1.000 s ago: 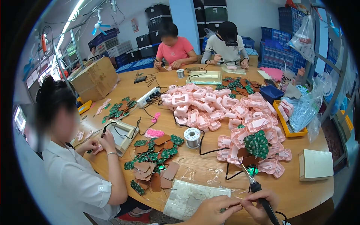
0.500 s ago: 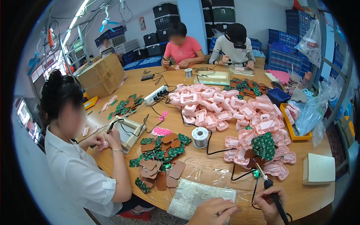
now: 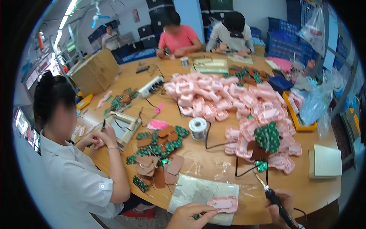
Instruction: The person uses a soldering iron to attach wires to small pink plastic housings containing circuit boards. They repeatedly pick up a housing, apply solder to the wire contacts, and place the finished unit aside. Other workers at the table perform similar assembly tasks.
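Observation:
At the near edge, my left hand is closed, thumb and forefinger pinching the edge of a pink plastic casing. The casing lies over a whitish sheet in front of me. A small dark green bit shows beneath those fingers, too little of it to name. To the right, my right hand is wrapped round the black handle of a soldering iron. Its metal tip points up and left, close to a small shiny green piece on the table and apart from the casing.
Pink casings are heaped mid-table, with green circuit boards on the near side. More boards and brown plates lie left of a solder wire spool. A black cord loops nearby. Co-workers sit left and across; a cream block stands right.
The pink casing has come into sight at my left fingers, and that hand sits further left. My right hand still holds the soldering iron, its tip slightly lower. The whole view has shifted a little.

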Tool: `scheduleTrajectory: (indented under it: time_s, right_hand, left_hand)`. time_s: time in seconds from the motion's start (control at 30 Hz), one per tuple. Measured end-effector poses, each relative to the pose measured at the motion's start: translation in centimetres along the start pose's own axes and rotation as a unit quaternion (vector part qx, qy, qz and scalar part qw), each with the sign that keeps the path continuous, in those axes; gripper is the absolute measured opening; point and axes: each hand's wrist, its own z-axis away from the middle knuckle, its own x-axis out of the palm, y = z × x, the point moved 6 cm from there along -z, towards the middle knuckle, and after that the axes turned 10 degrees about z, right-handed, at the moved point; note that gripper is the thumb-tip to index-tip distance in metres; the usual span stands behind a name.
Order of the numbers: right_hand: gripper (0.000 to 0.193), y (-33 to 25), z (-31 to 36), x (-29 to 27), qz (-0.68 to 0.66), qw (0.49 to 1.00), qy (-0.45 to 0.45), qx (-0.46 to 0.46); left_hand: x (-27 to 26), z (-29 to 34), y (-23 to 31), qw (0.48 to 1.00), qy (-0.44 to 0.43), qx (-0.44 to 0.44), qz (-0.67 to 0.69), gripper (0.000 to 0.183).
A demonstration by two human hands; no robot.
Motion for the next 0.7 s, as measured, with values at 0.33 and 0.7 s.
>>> scheduleTrajectory:
  time_s: [0.33, 0.7]
  right_hand:
    - [0.037, 1.2, 2.7, -1.3, -0.070, 0.993, -0.096, 0.007]
    - [0.031, 2.3, 3.0, -1.5, -0.043, 0.996, -0.072, 0.029]
  left_hand:
    - [4.4, -0.6, -2.6, 0.984, 0.014, 0.119, -0.133, 0.007]
    - [1.1, -2.0, 2.3, 0.898, 0.059, 0.172, -0.401, 0.008]
